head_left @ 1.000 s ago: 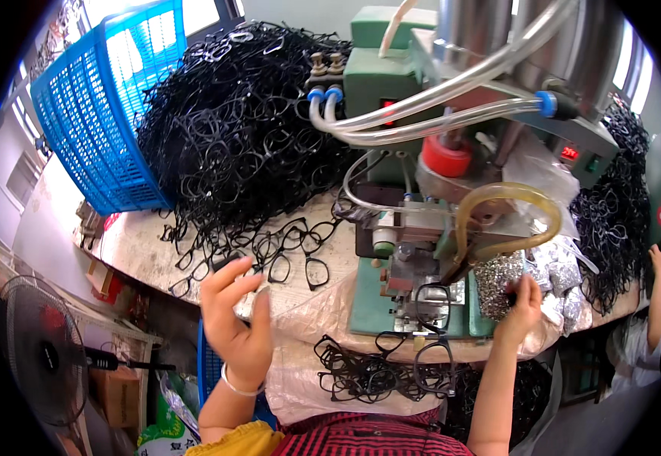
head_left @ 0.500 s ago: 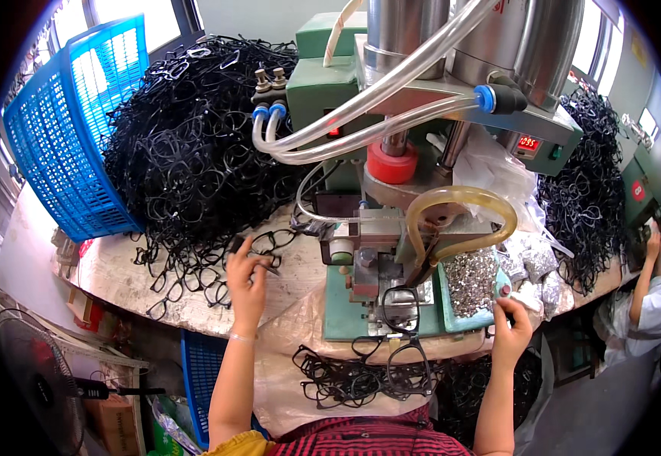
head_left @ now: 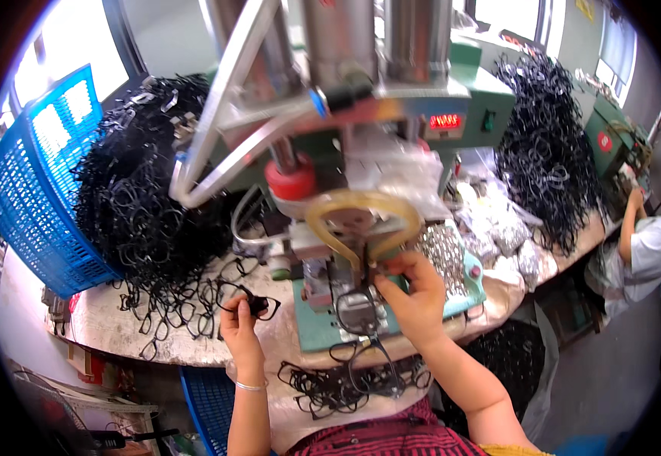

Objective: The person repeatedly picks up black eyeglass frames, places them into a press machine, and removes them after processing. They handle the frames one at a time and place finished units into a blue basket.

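The left hand (head_left: 241, 325) has its fingers grasping a black eyeglass frame (head_left: 259, 305) near the counter's (head_left: 102, 319) front edge; the right hand (head_left: 418, 300) reaches the press (head_left: 317, 283), grip unclear.

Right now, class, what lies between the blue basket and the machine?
In the head view, a big heap of black eyeglass frames lies between the blue basket and the machine.

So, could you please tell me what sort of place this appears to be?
It is probably an eyewear workshop or small factory, judging by the large heap of dark glasses frames, the machine with its upright metal cylinders, and the many small shiny pieces beside it.
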